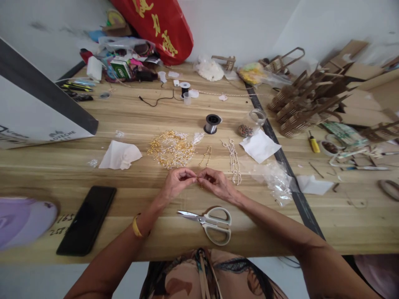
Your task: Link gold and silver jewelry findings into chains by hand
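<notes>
My left hand (pixel 176 182) and my right hand (pixel 216 182) meet fingertip to fingertip over the wooden table (pixel 140 120). Both pinch something very small between thumb and fingers, too tiny to name. A faint thin thread seems to hang below the left fingers. Just beyond my hands lies a heap of gold beads or findings (pixel 171 148), a short gold chain (pixel 205 157) and a white beaded strand (pixel 234 160). White-handled scissors (pixel 210 222) lie shut on the table right under my wrists. A yellow band sits on my left wrist.
A black phone (pixel 86 219) lies near the front left edge, a crumpled tissue (pixel 120 155) behind it. A thread spool (pixel 212 123), small bead jar (pixel 249 124), white paper (pixel 259 146) and plastic bag (pixel 276 178) are right. Wooden baskets (pixel 299 104) and clutter fill the back.
</notes>
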`<act>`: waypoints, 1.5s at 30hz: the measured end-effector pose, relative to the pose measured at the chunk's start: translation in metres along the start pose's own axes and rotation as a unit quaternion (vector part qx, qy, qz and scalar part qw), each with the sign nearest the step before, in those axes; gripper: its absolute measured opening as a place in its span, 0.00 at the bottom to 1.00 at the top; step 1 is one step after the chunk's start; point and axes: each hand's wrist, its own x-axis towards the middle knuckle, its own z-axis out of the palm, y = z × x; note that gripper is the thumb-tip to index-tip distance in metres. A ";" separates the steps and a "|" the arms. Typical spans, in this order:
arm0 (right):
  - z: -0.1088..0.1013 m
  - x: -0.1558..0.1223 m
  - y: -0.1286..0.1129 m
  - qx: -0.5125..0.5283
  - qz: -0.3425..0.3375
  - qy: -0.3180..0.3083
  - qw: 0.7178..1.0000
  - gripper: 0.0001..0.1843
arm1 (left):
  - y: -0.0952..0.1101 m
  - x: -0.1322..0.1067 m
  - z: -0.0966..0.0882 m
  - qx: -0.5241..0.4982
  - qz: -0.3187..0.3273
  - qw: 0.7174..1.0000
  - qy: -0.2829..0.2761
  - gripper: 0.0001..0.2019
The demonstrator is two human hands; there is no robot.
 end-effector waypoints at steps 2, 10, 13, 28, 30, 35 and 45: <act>0.000 -0.001 -0.001 -0.002 0.007 0.000 1.000 0.11 | -0.003 0.000 0.001 0.011 0.009 1.000 -0.006 0.07; -0.002 -0.005 -0.001 -0.014 0.022 0.005 1.000 0.09 | -0.007 -0.003 0.006 0.063 0.013 0.998 -0.009 0.06; -0.001 -0.007 0.000 -0.014 0.013 0.004 1.000 0.09 | -0.005 -0.005 0.007 0.111 0.026 0.993 -0.020 0.04; -0.091 0.038 0.022 -0.554 0.028 -0.008 0.832 0.13 | -0.003 -0.005 0.005 0.110 0.022 0.993 -0.031 0.06; -0.102 0.050 0.029 -0.586 0.036 -0.019 0.809 0.13 | -0.004 -0.004 0.003 0.100 0.017 0.994 -0.027 0.07; -0.108 0.067 0.038 -0.616 0.028 -0.076 0.783 0.14 | -0.007 -0.002 0.000 0.096 0.021 0.995 -0.017 0.07; -0.103 0.064 0.043 -0.623 0.001 -0.087 0.777 0.12 | -0.018 -0.001 -0.005 0.096 0.039 0.994 -0.022 0.07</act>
